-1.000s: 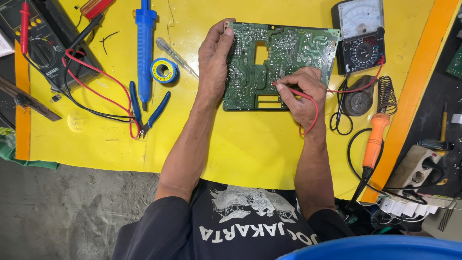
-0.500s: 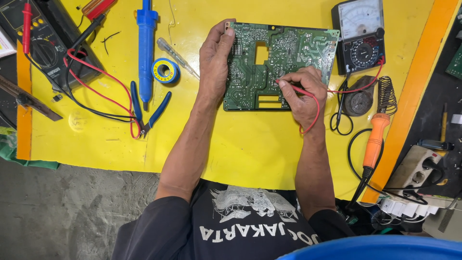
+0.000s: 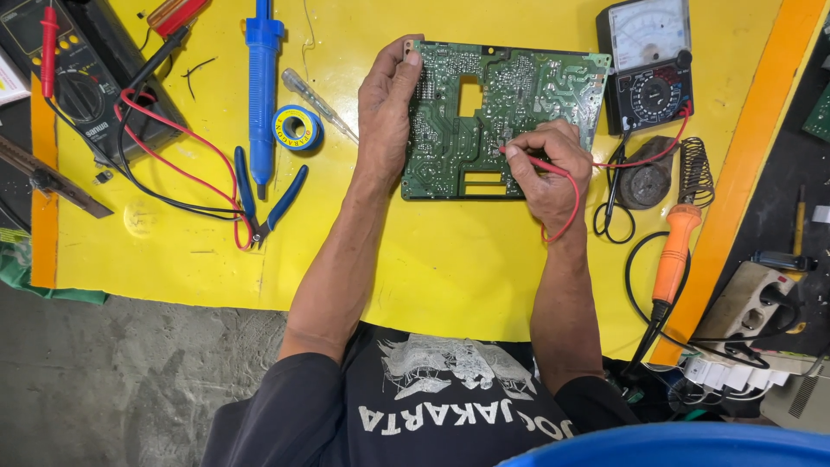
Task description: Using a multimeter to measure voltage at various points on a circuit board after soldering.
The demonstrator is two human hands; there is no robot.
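Observation:
A green circuit board [image 3: 553, 86] lies solder side up on the yellow table top [image 3: 450, 259]. My left hand [image 3: 385, 104] grips the board's left edge, fingers curled over its top corner. My right hand [image 3: 549, 169] rests on the board's lower right part and pinches a red test probe [image 3: 529, 159], whose tip touches the board near the middle. The probe's red lead loops under my wrist and runs right to an analogue multimeter [image 3: 647, 60] beside the board.
Left of the board lie a blue desoldering pump [image 3: 259, 86], a solder roll [image 3: 296, 127], blue-handled pliers [image 3: 264, 199] and a digital multimeter [image 3: 82, 73] with leads. An orange soldering iron [image 3: 673, 259] and a coil stand [image 3: 694, 173] sit at the right, above a power strip [image 3: 748, 303].
My right hand has shifted the red probe a little up and left across the board. My left hand keeps the same hold.

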